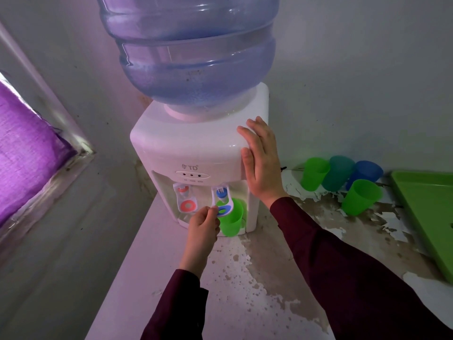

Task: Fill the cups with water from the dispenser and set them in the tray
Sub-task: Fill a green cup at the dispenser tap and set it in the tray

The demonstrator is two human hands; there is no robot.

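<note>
A white tabletop water dispenser carries a big blue bottle. A green cup stands under its blue tap lever. My left hand pinches the blue lever's left edge, right beside the cup. My right hand lies flat and spread against the dispenser's upper right corner. To the right, several empty cups lie tipped on the counter: green, teal, blue, and a nearer green one. A green tray sits at the far right edge.
The red tap lever hangs left of the blue one. The counter has peeling, stained paint. A wall corner and a window with purple cloth lie to the left.
</note>
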